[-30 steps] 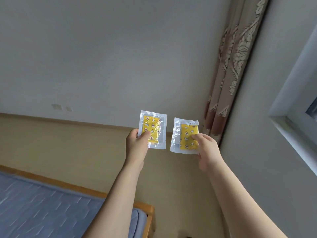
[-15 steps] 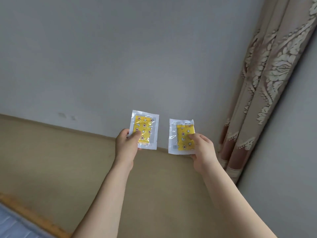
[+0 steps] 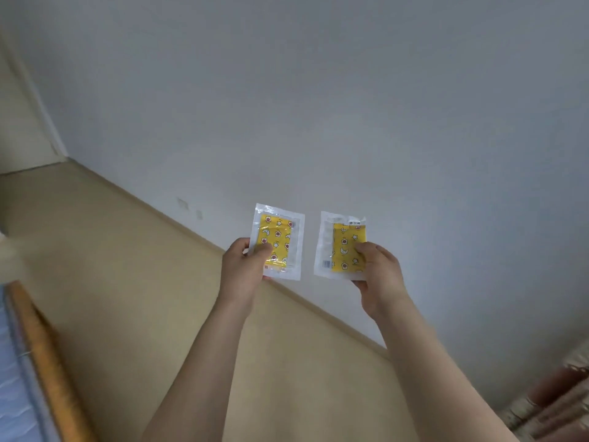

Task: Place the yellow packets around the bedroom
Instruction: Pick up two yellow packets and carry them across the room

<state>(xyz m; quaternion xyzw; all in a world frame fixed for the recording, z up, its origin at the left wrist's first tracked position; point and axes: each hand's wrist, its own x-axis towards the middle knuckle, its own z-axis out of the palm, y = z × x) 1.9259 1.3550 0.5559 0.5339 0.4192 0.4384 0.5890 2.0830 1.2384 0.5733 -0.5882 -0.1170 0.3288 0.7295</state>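
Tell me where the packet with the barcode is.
In the head view it is right of centre: the barcoded packet is pinched in the right hand, beside the other packet, against the grey wall.

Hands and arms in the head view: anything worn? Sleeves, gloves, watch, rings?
Nothing worn that shows. The left hand and the right hand are bare, without gloves, rings or a watch. Both forearms are bare to the bottom edge of the picture, with no sleeve in view. No markings or straps show.

Left packet just beside right packet.
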